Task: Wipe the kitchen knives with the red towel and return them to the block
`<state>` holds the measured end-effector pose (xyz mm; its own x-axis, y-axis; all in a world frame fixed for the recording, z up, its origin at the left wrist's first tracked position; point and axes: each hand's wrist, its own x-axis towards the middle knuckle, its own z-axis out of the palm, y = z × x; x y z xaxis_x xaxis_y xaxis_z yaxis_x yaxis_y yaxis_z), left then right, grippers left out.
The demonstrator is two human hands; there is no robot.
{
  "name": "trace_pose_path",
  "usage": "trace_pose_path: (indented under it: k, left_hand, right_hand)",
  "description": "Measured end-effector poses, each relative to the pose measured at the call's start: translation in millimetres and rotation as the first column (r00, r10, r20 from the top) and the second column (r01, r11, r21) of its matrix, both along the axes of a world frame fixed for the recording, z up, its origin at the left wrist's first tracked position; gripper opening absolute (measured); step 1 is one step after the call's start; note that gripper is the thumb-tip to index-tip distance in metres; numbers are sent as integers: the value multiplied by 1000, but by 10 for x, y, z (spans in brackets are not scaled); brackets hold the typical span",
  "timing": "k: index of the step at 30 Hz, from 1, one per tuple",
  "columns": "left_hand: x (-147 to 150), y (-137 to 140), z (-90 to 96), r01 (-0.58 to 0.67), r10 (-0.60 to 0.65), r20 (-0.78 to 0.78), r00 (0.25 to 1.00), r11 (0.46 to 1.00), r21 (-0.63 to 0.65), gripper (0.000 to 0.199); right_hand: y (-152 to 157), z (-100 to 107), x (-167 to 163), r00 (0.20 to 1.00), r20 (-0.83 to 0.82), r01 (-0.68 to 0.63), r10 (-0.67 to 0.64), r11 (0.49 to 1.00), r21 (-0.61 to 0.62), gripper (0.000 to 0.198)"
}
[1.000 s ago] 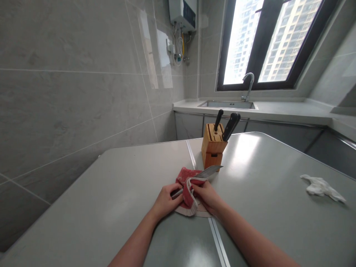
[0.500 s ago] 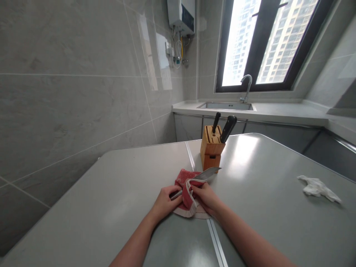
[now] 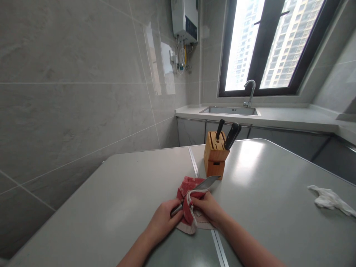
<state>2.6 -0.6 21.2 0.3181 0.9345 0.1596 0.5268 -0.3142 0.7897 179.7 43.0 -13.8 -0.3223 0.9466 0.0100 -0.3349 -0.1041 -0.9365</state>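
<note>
A kitchen knife (image 3: 209, 182) points away to the right, its blade partly wrapped by a red cloth (image 3: 188, 184) with a pale border. My left hand (image 3: 166, 215) is closed round the knife's handle. On the other side, my right hand (image 3: 207, 207) pinches the folded cloth against the blade. The middle of the blade is hidden under the cloth, while its tip sticks out beyond. Just behind the tip stands a wooden knife block (image 3: 214, 159) with black-handled knives in it.
The grey table (image 3: 133, 185) has a metal seam down its middle. A crumpled white tissue (image 3: 330, 199) lies at the right. Beyond the table are a counter with a sink (image 3: 230, 111) and faucet (image 3: 251, 91). A tiled wall (image 3: 83, 111) runs along the left.
The view has tilted up slightly, so everything sits lower in the picture. Both hands keep hold of the knife and cloth, with hardly any shift between them.
</note>
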Motion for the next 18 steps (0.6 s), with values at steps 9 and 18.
trace_pose_path:
  k: [9, 18]
  left_hand:
    - [-112, 57, -176, 59, -57, -37, 998, 997, 42, 25]
    - [-119, 44, -181, 57, -54, -54, 997, 997, 61, 25]
  right_hand:
    - [-55, 119, -8, 1000, 4, -10, 10, 1000, 30, 30]
    - [-56, 110, -17, 999, -33, 1, 0, 1000, 12, 31]
